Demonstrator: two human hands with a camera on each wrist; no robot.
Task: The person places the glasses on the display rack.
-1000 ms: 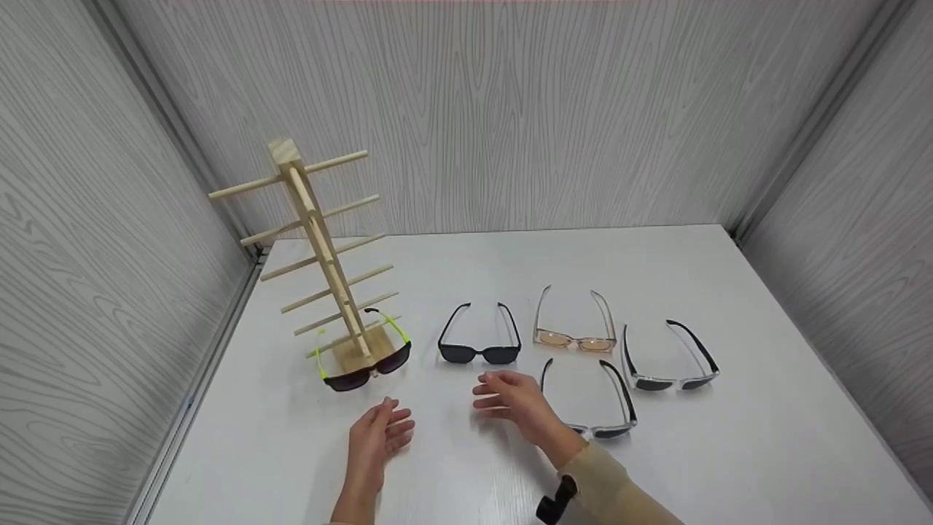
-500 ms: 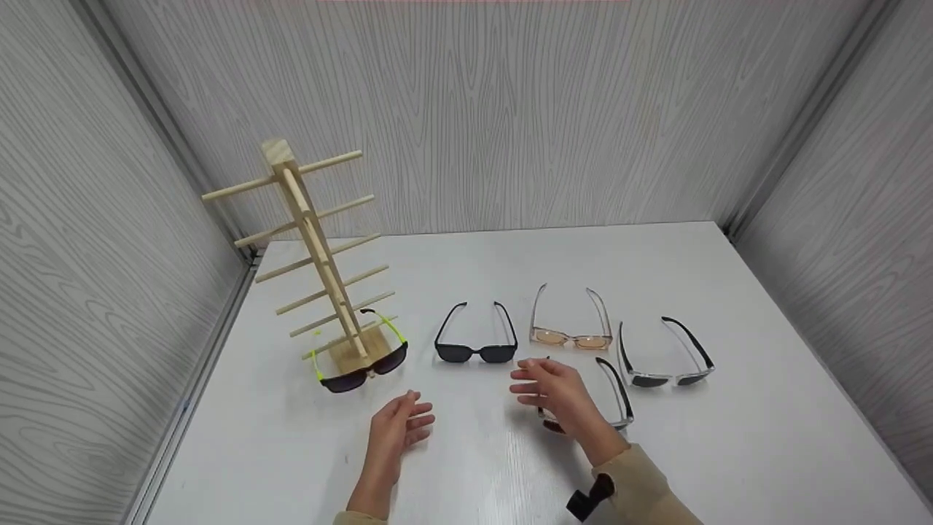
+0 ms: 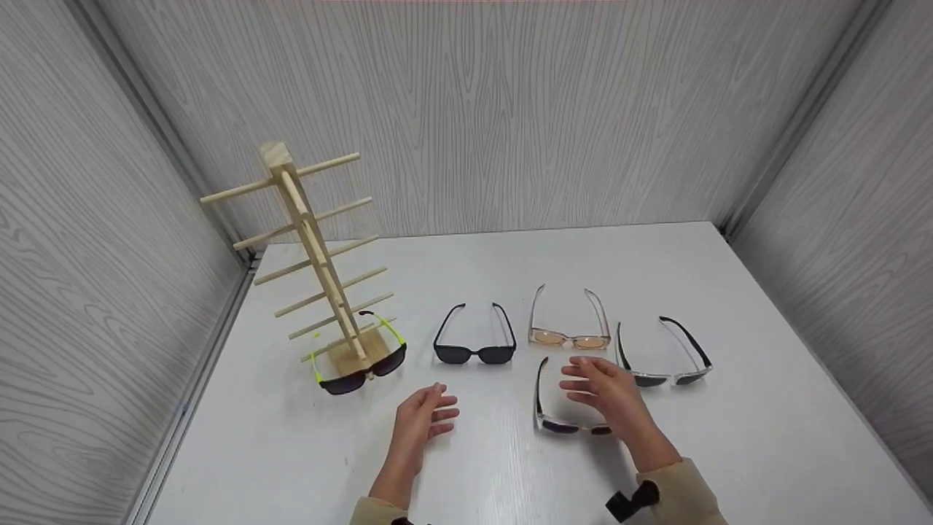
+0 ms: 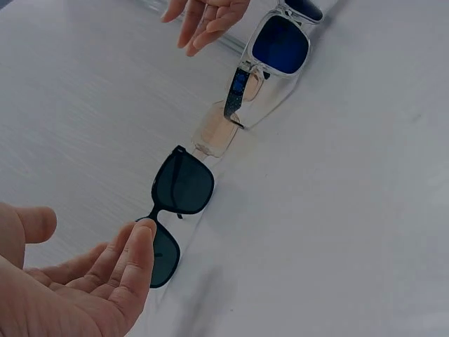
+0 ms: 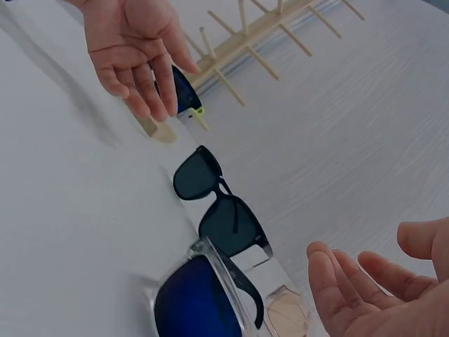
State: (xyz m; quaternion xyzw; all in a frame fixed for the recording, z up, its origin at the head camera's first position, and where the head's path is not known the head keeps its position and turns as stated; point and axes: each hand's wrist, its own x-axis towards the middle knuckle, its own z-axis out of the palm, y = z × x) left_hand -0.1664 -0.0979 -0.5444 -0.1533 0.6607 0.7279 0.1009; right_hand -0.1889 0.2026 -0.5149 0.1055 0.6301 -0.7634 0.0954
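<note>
My right hand point(image 3: 611, 399) hovers over the near clear-framed sunglasses point(image 3: 560, 427), its fingers loosely spread and holding nothing. It hides their right temple and part of the right lens. In the right wrist view, the blue lens point(image 5: 193, 302) of a clear-framed pair shows beside the right fingers. My left hand point(image 3: 424, 423) is relaxed and free of objects, in front of the black sunglasses point(image 3: 475, 355). These lie on the table with both temples unfolded and pointing away. Beyond my right hand are peach-tinted glasses point(image 3: 570, 339), and another clear-framed pair point(image 3: 660, 380) lies to its right.
At the left stands a wooden rack point(image 3: 313, 240) with several rods poking out to both sides. Sunglasses with yellow-green temples point(image 3: 363, 375) hang low on it. Grey wood-grain panels point(image 3: 466, 117) enclose the white table point(image 3: 466, 270) at the back and sides.
Both hands have shifted to the right. My right hand has gone from near the black sunglasses to above the near clear-framed pair. All the glasses stay where they were.
</note>
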